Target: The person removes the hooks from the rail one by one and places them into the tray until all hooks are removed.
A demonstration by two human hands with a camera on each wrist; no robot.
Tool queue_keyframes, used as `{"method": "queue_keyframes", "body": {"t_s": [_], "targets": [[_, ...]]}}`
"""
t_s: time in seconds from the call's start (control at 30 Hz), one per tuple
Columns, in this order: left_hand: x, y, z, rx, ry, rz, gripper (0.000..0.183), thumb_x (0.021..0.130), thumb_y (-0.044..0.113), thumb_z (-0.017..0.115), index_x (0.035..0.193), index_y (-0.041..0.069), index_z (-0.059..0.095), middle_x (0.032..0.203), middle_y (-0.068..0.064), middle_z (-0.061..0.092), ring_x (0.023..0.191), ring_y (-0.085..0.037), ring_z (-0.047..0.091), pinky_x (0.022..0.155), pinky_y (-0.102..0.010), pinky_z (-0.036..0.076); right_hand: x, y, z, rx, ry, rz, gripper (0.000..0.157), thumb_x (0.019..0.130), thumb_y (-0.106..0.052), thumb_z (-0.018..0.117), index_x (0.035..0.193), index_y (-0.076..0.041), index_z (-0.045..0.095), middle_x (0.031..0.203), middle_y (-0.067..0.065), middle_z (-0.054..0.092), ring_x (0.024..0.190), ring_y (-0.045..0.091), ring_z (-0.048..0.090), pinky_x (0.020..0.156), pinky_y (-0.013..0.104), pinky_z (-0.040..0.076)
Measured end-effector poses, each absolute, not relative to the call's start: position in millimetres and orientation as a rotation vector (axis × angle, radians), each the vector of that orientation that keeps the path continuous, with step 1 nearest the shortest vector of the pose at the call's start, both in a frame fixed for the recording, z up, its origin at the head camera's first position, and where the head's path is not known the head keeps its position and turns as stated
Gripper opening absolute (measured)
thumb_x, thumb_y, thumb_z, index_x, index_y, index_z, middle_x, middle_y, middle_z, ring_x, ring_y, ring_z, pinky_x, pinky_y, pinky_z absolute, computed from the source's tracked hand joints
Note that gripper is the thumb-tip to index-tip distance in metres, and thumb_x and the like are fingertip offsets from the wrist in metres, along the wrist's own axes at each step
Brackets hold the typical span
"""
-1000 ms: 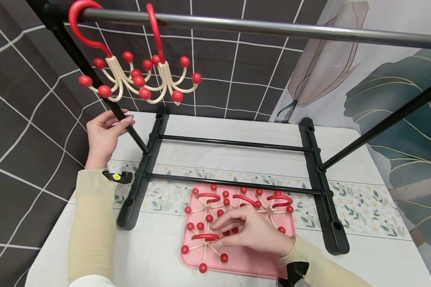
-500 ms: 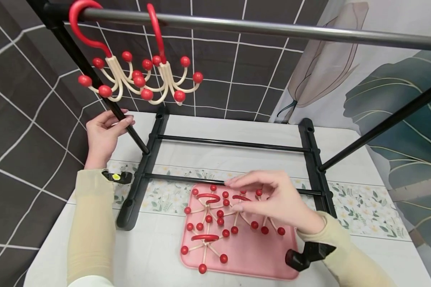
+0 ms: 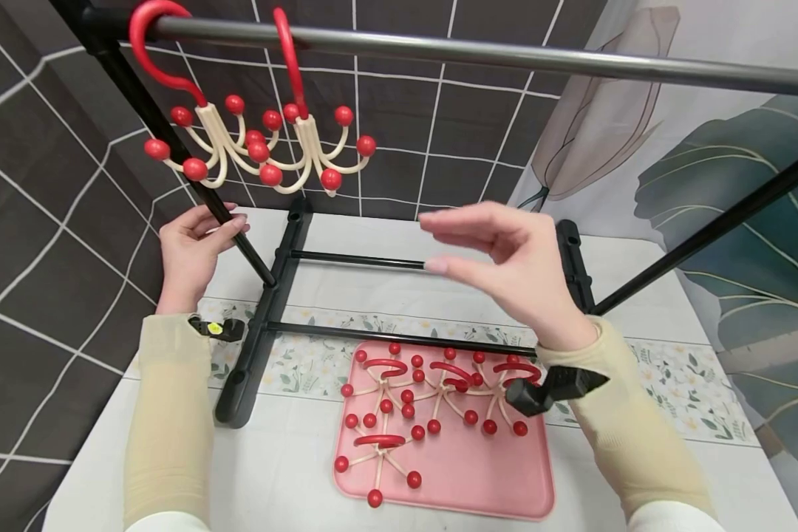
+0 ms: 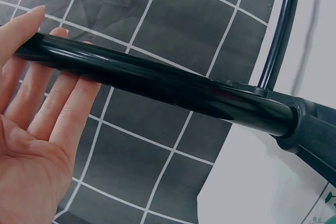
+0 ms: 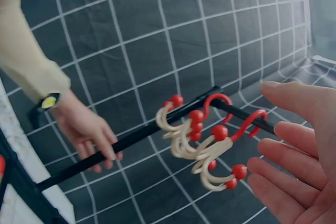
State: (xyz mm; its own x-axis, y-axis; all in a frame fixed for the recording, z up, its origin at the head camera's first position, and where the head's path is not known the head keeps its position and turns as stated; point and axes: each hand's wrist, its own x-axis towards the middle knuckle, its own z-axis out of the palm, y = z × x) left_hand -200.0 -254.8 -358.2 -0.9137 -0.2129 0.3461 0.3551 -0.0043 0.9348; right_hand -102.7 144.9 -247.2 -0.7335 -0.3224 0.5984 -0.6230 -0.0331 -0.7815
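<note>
Right hand [image 3: 512, 273] risen, apart from edge of tray [image 3: 485, 473]

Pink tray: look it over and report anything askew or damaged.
One oddity: the nearest hanger on the pink tray sits near a corner, two red balls overlapping the tray's edge in the head view; no damage shows.

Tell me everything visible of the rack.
The rack stands on the white table, dark, glossy and metal-looking. Its uprights rise from two black feet joined by two low crossbars; a greyer rail tops it. Two red-hooked hangers hang from the rail's left end; the left hand holds the left upright. The right foot is partly hidden.
</note>
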Motion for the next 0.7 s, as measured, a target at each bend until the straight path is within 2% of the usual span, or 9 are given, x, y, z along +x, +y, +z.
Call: {"method": "queue_keyframes", "body": {"t_s": [0.3, 0.47, 0.7], "targets": [[-200.5, -254.1, -358.0, -0.152, -1.903, -1.958, 0.027, 0.084, -0.003, 0.082, 0.11, -0.003, 0.075, 0.09, -0.004, 0.077, 0.08, -0.012, 0.075, 0.073, -0.019, 0.059, -119.7, 104.5, -201.0, 0.99, -1.855, 1.82, 0.034, 0.078, 0.01, 0.083, 0.11, 0.006, 0.074, 0.11, 0.016, 0.074, 0.103, 0.033, 0.071, 0.095, 0.045, 0.055], [-201.2, -253.5, -358.5, -0.154, -1.905, -1.963, 0.028, 0.084, -0.003, 0.081, 0.111, -0.005, 0.074, 0.09, -0.003, 0.077, 0.08, -0.012, 0.075, 0.073, -0.019, 0.059, -125.9, 77.1, -175.2, 0.866, -1.831, 1.834, 0.032, 0.076, 0.007, 0.086, 0.106, 0.005, 0.075, 0.104, 0.011, 0.076, 0.098, 0.024, 0.073, 0.094, 0.04, 0.056], [-202.5, -255.5, -358.9, -0.12, -1.926, -1.95, 0.028, 0.084, -0.001, 0.083, 0.111, -0.002, 0.075, 0.09, -0.002, 0.077, 0.08, -0.011, 0.075, 0.072, -0.018, 0.058, -140.0, 49.3, -159.0, 0.774, -1.906, 1.778, 0.034, 0.076, -0.004, 0.09, 0.105, 0.003, 0.076, 0.1, 0.004, 0.076, 0.094, 0.014, 0.072, 0.092, 0.029, 0.056]]}}
